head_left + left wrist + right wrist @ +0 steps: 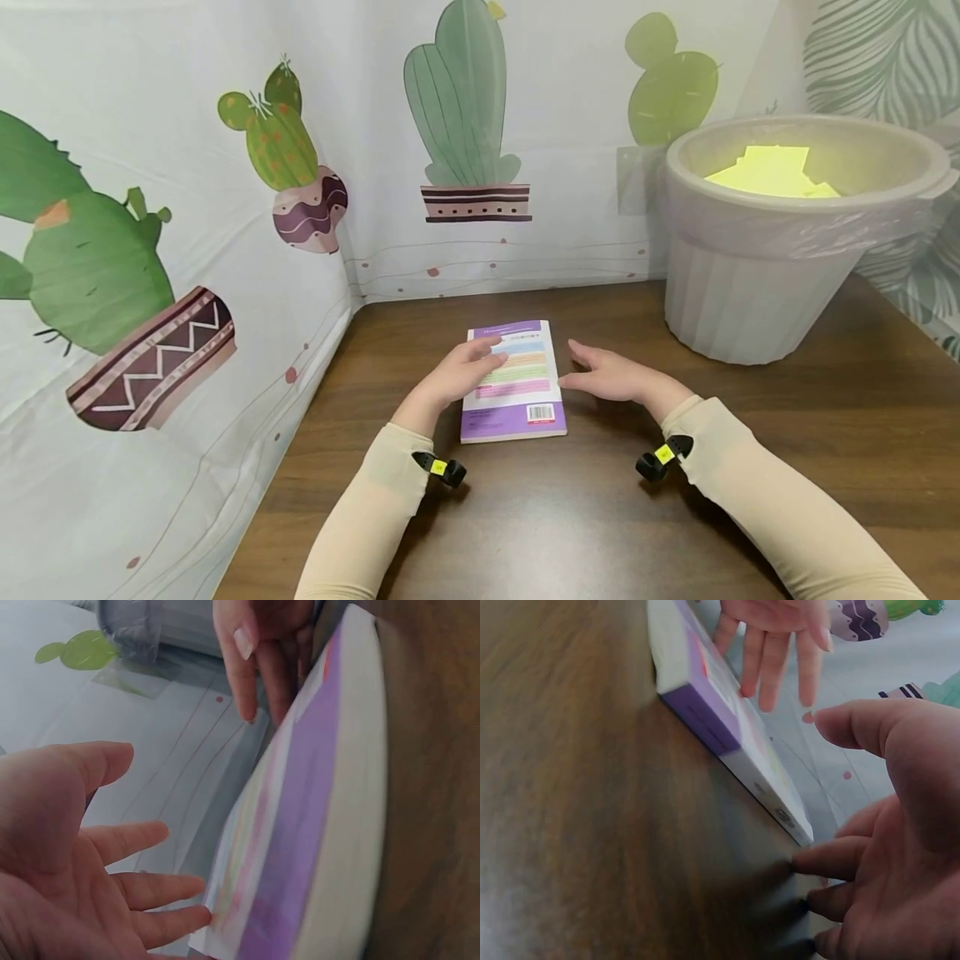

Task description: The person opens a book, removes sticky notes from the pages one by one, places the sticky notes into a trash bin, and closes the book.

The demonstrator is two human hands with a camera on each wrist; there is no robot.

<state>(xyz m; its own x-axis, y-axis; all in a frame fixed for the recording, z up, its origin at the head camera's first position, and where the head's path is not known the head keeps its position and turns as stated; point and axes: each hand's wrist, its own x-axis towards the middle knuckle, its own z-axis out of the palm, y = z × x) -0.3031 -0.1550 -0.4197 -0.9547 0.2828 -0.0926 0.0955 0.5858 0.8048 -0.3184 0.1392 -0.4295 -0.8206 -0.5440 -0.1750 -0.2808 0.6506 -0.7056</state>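
A thick paperback book (517,425) with a purple and white cover, coloured bands and a barcode lies flat on the wooden table. Over its left side is my left hand (463,371), fingers spread; in the left wrist view the fingertips (196,916) are at the book's edge, and whether they touch cannot be told. My right hand (615,377) hovers just right of the book, its fingers loosely extended and holding nothing. In the right wrist view the book's spine (712,731) faces that hand (900,847).
At the back right stands a large pale bin (750,283) with a plastic liner and bright yellow pieces (772,171) inside. A white cloth printed with cacti (465,100) hangs behind and to the left. The brown table (570,533) extends toward me.
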